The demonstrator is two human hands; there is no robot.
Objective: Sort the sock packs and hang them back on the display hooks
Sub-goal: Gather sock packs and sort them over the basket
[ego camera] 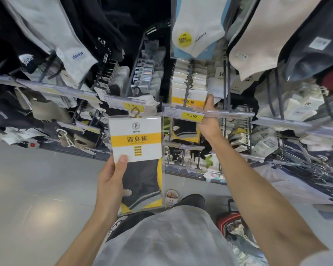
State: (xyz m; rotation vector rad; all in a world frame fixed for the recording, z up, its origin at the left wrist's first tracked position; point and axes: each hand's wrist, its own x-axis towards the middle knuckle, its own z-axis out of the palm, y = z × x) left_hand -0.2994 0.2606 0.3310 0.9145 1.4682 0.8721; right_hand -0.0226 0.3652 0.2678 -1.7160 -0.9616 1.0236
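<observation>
My left hand (112, 179) grips a sock pack (136, 150) by its left edge, thumb on the white and yellow card; dark socks with grey stripes show below the card, and a gold hook sticks up at its top. My right hand (210, 116) reaches up to the display hook (188, 81) that carries several matching white and yellow packs (188, 100). Its thumb points up beside those packs, and its fingers are hidden behind the price rail (183, 113) with the yellow 3.80 tag.
Racks of hanging sock packs fill the view ahead, with metal hooks jutting toward me. A second price rail with a 3.50 tag (133, 106) sits left of centre. Grey floor (37, 189) lies to the left. A red basket (233, 225) with packs stands by my right leg.
</observation>
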